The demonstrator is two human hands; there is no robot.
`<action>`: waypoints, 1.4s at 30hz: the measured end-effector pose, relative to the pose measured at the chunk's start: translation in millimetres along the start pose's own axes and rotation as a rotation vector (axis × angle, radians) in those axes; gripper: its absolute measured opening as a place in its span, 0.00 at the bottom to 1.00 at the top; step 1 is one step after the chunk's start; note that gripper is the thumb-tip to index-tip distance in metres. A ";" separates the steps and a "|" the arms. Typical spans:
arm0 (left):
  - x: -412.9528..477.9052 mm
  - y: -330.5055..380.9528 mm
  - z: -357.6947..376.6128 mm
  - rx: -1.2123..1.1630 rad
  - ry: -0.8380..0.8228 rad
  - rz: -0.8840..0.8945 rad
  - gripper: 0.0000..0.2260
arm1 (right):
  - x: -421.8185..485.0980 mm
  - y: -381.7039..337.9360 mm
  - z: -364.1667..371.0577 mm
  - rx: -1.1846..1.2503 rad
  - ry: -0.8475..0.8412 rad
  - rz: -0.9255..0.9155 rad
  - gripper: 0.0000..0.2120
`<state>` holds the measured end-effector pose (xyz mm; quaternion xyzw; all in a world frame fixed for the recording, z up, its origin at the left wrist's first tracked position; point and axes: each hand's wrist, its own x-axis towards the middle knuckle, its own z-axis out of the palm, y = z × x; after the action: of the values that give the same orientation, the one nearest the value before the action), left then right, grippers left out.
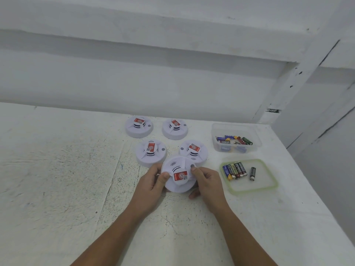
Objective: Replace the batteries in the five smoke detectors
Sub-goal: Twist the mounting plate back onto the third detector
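- Left hand and right hand grip the round white plastic smoke detector, fingers curled round its rim, mid-way across the white tabletop.
- It looks light, rigid and smooth, so the rim seems the safest hold.
- Four matching detectors crowd just behind.
- A clear plastic tub and a green-rimmed lid, both holding batteries, sit near the right edge.

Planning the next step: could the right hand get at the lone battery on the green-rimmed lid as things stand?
Probably yes, once it lets go: the right hand grips the smoke detector, but the lone battery lies uncovered on the green-rimmed lid close by, nothing between.
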<state>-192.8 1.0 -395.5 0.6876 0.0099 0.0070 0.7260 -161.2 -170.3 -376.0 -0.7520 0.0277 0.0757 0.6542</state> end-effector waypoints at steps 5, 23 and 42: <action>0.4 -0.2 -0.3 0.064 0.015 0.006 0.18 | -0.5 -2.3 0.5 0.001 0.006 -0.005 0.17; 7.7 -2.0 -3.1 -0.235 0.002 -0.080 0.19 | -10.8 0.6 -3.8 0.156 -0.016 -0.075 0.15; 2.8 5.9 -2.8 -0.198 -0.013 -0.065 0.21 | -9.8 4.3 -5.7 0.198 -0.079 -0.136 0.22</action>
<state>-190.0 4.2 -389.8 0.6119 0.0268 -0.0200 0.7902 -171.1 -177.1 -377.9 -0.6805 -0.0420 0.0577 0.7293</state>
